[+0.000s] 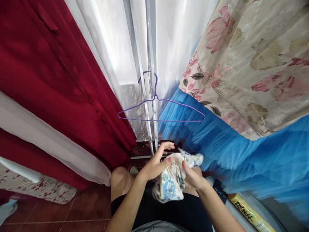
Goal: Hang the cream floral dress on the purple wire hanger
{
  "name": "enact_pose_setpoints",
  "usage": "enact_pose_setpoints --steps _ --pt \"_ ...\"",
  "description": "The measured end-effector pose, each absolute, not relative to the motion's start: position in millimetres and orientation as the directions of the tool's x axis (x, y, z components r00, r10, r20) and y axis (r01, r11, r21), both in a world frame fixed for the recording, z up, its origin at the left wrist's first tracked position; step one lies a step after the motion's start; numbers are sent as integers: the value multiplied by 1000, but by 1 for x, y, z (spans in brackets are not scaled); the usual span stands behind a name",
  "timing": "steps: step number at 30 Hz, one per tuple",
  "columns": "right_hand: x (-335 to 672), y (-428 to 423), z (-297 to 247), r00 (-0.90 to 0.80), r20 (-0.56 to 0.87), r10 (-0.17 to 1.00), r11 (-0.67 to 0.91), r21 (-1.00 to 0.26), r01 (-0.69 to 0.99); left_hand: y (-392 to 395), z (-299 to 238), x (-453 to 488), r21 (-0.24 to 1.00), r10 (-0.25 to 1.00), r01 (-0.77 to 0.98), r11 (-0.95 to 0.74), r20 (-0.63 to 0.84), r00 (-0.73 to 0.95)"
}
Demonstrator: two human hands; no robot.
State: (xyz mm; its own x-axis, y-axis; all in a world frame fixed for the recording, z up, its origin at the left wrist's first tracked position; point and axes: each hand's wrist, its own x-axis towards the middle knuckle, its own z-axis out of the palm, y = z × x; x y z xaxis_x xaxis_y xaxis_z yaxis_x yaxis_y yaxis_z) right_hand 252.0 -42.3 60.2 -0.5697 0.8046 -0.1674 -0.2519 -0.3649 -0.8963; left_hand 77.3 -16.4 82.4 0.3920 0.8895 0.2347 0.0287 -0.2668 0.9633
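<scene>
A bunched piece of white printed cloth (170,185) with blue, yellow and green patterns is held above my lap. My right hand (194,178) grips its right side, thumb in front and the other fingers mostly hidden behind it. At its upper left, my left hand (158,164) has its fingers stretched out and apart, with the thumb against or just over the fabric. Beyond both hands, a purple wire hanger (180,121) hangs bare from an upright metal rack (152,64).
Dark red curtain-like fabric (60,96) hangs on the left, white fabric (108,38) behind the rack. A cream floral cloth (253,64) hangs over blue tulle (205,138) on the right. A yellow package (251,211) lies low right, and red floor tiles (89,203) show lower left.
</scene>
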Motion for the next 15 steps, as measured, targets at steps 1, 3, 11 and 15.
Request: enact_pose_setpoints --steps 1,3,11,15 --pt "254 -41 62 -662 -170 730 -413 -881 -230 -20 75 69 977 862 -5 -212 190 470" --pt "261 -35 70 -786 -147 601 -418 -895 -153 -29 59 52 993 802 4 -119 94 589" --pt "285 12 137 -670 -114 734 -36 -991 129 -10 33 -57 648 861 680 -344 -70 503" --pt "279 43 145 -423 13 906 191 -905 380 27 66 -130 420 913 815 -400 108 393"
